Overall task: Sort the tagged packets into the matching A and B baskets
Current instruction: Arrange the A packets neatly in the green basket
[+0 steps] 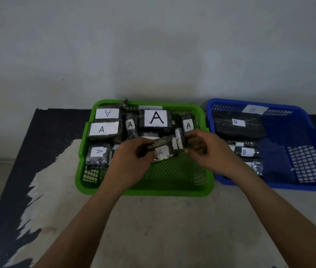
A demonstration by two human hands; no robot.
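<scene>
A green basket (pixel 143 190) holds several dark packets with white A tags, such as the big one (pixel 155 118) at the back. To its right a blue basket (pixel 307 182) holds packets tagged B (pixel 239 125). Over the green basket's middle, my left hand (pixel 132 161) grips the left end of a dark packet (pixel 163 149) with a faint A tag. My right hand (pixel 205 149) pinches a packet's right end beside it; whether it is the same packet is unclear. The packets under my hands are partly hidden.
Both baskets stand side by side on a worn black-and-pale table (pixel 153 229), against a plain grey wall (pixel 153 45). The table's left edge runs diagonally at the lower left. The blue basket's right part shows bare mesh floor (pixel 307 165).
</scene>
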